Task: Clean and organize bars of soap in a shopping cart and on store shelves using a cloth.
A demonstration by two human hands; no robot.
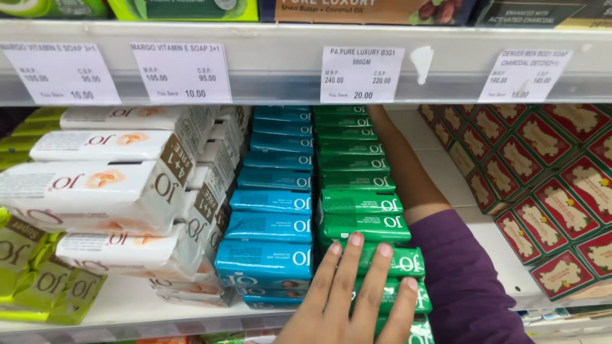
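Stacks of flat green cardboard soap boxes (pixel 357 191) fill the middle of the white shop shelf (pixel 446 172), running from the back wall to the front edge. The left hand (pixel 354 299) lies open and flat against the front of this green row, its fingers (pixel 347 267) spread over the nearest boxes and gripping nothing. The right arm, in a purple sleeve (pixel 459 274), reaches deep along the right side of the same row; the right hand itself is hidden behind the boxes, so whether it is open or closed cannot be told.

Just to the left, touching the green row, stands a matching row of flat blue cardboard soap boxes (pixel 271 210), and beyond that lie white wrapped soap multipacks (pixel 108 185), piled loosely and tilted. To the right, apart from the arm, red and green patterned soap boxes (pixel 548 191) lean in slanted ranks.

The main risk seems to be the front green boxes: they sit at the lip of the shelf, and a push from behind that outpaces the flat palm could tip them over the edge. A sideways nudge of the forearm could also skew the green row into the blue one. The sleeve might brush the slanted red boxes on the way out.
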